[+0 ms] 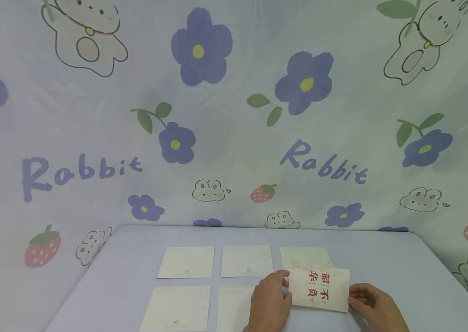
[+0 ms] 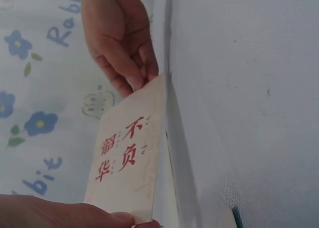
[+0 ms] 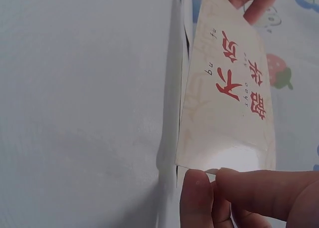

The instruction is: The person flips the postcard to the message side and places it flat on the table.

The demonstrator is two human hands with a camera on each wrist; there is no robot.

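Both hands hold one cream card [image 1: 319, 290], raised and tilted, with red Chinese characters on its visible face. My left hand [image 1: 270, 302] pinches its left edge; in the left wrist view the thumb [image 2: 117, 217] lies over the card's corner and a fingertip shows below. At the opposite edge, my right hand [image 1: 375, 306] pinches the card between thumb and index finger, as the right wrist view shows with the finger [image 3: 195, 185] against the edge. Behind the held card, a blank-looking card [image 1: 304, 254] lies partly hidden on the table.
More pale cards lie flat in two rows: a back left card [image 1: 186, 262], a back middle card [image 1: 246, 261], a front left card [image 1: 176, 309] and a front middle card [image 1: 234, 306] partly covered by my left hand. A rabbit-and-flower curtain [image 1: 234, 115] hangs behind the table [image 1: 105, 272].
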